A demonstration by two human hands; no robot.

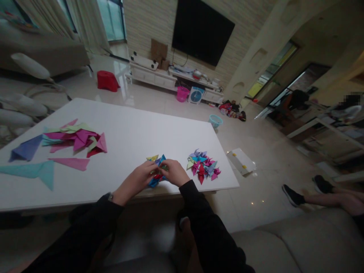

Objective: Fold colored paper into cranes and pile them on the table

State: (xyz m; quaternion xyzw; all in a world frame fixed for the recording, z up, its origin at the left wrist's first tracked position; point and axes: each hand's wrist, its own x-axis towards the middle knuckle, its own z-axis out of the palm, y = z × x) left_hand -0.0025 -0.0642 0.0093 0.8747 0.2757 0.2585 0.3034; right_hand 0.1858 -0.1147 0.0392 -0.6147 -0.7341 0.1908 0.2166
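My left hand (143,174) and my right hand (172,171) meet near the table's front edge, fingers closed in a pinch. Between their fingertips is a small folded paper piece, mostly covered by the fingers; its shape and colour are hard to make out. Under and around the hands lies a small group of folded papers (154,182) in blue, yellow and red. To the right of my right hand is a pile of small origami cranes (201,170) in red, pink, purple, blue and green. Farther left lie larger, flatter folded papers (82,138) in pink, green and teal.
The white table (125,132) spans the area before me. Separate on its left are a blue folded paper (27,148), a pink one (71,163) and a teal one (34,171). A red stool (108,81) and a light-blue basket (215,121) stand beyond. Another person's legs (335,197) show at right.
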